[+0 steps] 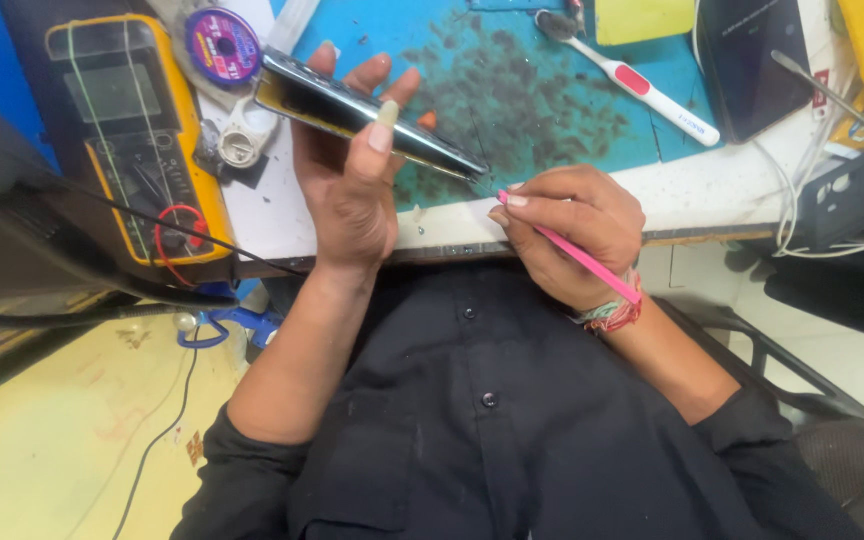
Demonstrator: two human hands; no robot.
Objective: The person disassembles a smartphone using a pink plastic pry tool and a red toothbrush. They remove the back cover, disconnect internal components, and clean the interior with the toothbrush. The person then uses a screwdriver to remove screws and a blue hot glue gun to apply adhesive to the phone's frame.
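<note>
The phone [372,115] sits edge-up in my left hand [352,190], clamped between thumb and fingers, held above the near edge of the stained blue work mat [532,90]. My right hand [572,235] pinches a thin pink tool [572,250], its tip touching the phone's lower end. Farther out, a yellow multimeter [137,130] lies to the left with a purple spool [222,45] beside it, a white toothbrush [642,90] on the mat, and a second dark phone [757,60] at the right.

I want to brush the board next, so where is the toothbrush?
In the head view the toothbrush lies on the blue mat, upper right, beyond the right hand.
</note>
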